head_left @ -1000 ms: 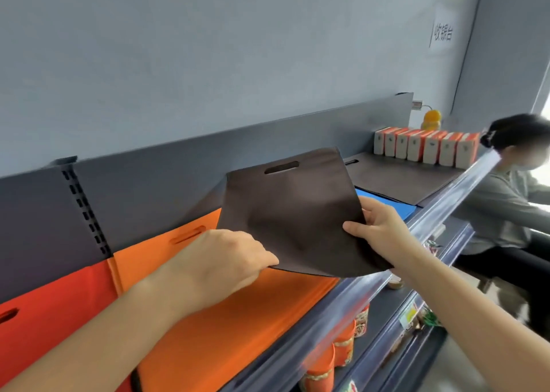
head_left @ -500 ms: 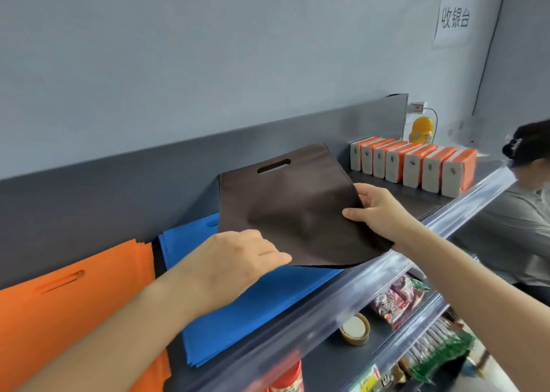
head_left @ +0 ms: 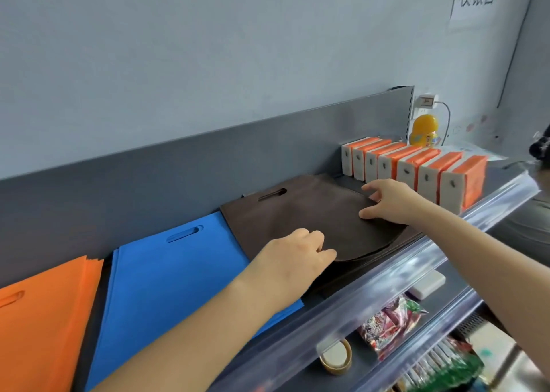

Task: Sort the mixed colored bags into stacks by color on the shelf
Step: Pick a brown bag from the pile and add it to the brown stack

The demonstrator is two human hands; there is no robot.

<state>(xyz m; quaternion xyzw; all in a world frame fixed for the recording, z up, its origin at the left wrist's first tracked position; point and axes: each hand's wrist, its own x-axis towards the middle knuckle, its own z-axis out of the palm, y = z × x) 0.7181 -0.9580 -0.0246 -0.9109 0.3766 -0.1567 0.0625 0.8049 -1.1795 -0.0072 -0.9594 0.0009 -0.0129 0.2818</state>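
A brown bag (head_left: 297, 213) with a cut-out handle lies flat on a brown stack at the right of the top shelf. My left hand (head_left: 294, 257) has its fingers curled at the bag's front-left edge and pinches it. My right hand (head_left: 387, 201) rests on the bag's right side with fingers spread and straight. To the left lies a blue stack (head_left: 178, 272), and further left an orange stack (head_left: 44, 317). My left forearm crosses over the blue stack's front corner.
White and orange packs (head_left: 416, 168) stand in a row right of the brown stack, with an orange bottle (head_left: 424, 131) behind them. The shelf's clear front rail (head_left: 387, 287) runs diagonally. Snack packets (head_left: 390, 323) and a tape roll (head_left: 336, 359) lie on the lower shelf. A person's head (head_left: 540, 147) shows at the far right.
Both hands carried the brown bag rightward past the orange and blue stacks and lowered it onto the brown stack. My right hand's fingers opened from their grip on the bag's edge.
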